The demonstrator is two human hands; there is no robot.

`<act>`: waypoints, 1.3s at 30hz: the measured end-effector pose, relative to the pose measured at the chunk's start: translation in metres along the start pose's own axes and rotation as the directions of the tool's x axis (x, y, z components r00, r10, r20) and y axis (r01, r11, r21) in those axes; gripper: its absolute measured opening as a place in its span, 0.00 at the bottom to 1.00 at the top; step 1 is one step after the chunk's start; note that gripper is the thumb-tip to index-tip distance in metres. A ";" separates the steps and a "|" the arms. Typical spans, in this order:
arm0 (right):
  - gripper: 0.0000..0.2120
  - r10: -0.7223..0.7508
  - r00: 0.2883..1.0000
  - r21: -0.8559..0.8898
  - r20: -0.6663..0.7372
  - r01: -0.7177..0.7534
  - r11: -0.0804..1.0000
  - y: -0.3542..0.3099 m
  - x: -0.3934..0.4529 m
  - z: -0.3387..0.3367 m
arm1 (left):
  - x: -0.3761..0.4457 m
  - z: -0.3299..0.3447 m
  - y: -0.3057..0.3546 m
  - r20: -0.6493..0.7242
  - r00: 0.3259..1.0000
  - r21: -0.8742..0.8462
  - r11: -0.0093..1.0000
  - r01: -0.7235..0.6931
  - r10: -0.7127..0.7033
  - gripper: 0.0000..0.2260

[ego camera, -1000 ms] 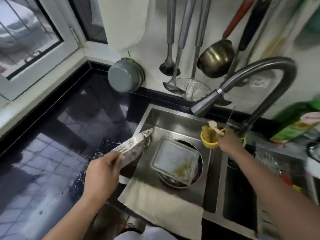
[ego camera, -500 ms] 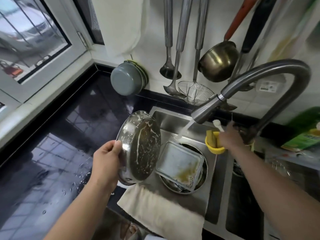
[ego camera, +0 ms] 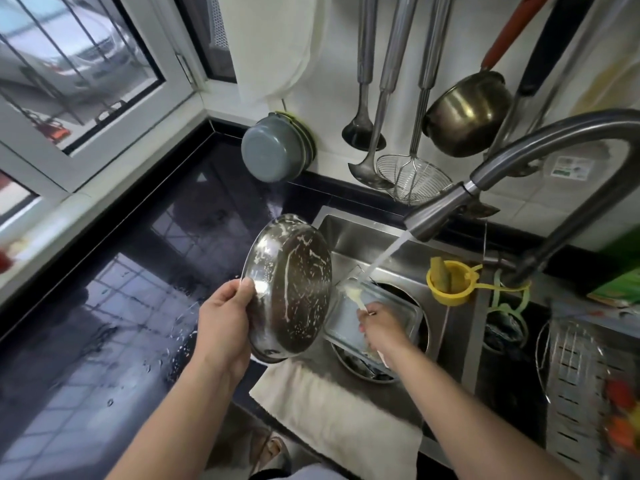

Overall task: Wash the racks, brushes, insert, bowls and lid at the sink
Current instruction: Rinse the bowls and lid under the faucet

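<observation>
My left hand (ego camera: pixel 223 317) grips the rim of a steel bowl (ego camera: pixel 289 289) streaked with white residue, tilted on edge over the sink's left rim. My right hand (ego camera: pixel 379 323) holds a pale brush (ego camera: pixel 355 294) above a clear square lid (ego camera: pixel 407 315) that lies on a round steel bowl (ego camera: pixel 360 368) in the sink (ego camera: pixel 353 233). Water runs from the faucet (ego camera: pixel 440 213) down toward the brush head. A yellow holder (ego camera: pixel 446 282) hangs at the sink divider with a sponge in it.
A beige cloth (ego camera: pixel 332 414) drapes over the sink's front edge. A perforated steel rack (ego camera: pixel 575 386) sits at the right with red and orange items. Ladles, a strainer (ego camera: pixel 412 180) and a pot (ego camera: pixel 465 114) hang on the wall. A grey bowl (ego camera: pixel 273 152) leans at the wet black counter's back.
My right hand has left the yellow holder and come down over the lid with the brush. My left hand has raised the bowl upright. The water stream is now running.
</observation>
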State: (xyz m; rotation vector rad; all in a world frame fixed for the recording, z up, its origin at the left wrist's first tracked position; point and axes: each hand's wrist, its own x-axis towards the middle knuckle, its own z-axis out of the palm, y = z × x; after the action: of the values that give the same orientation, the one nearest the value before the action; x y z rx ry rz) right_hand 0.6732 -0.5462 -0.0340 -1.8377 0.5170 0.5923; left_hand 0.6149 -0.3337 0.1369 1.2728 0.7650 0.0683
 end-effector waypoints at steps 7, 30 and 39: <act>0.09 0.020 1.000 0.059 0.008 -0.020 0.998 -0.007 -0.002 -0.001 | 0.002 -0.003 -0.004 -0.004 1.000 -0.006 1.000 -0.015 0.015 0.12; 0.11 0.014 0.999 0.176 -0.038 -0.007 0.984 0.009 -0.041 -0.004 | 0.014 -0.006 -0.012 0.019 1.000 -0.052 0.999 -0.003 0.004 0.10; 0.08 0.071 0.997 0.310 0.030 -0.076 0.948 -0.035 -0.022 -0.008 | 0.017 -0.009 -0.011 0.014 1.000 -0.071 0.997 0.005 -0.004 0.12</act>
State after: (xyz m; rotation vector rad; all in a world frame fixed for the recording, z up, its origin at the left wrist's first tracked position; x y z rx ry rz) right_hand 0.6785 -0.5412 0.0075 -1.5174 0.6313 0.5435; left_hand 0.6184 -0.3223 0.1183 1.2034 0.7472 0.0825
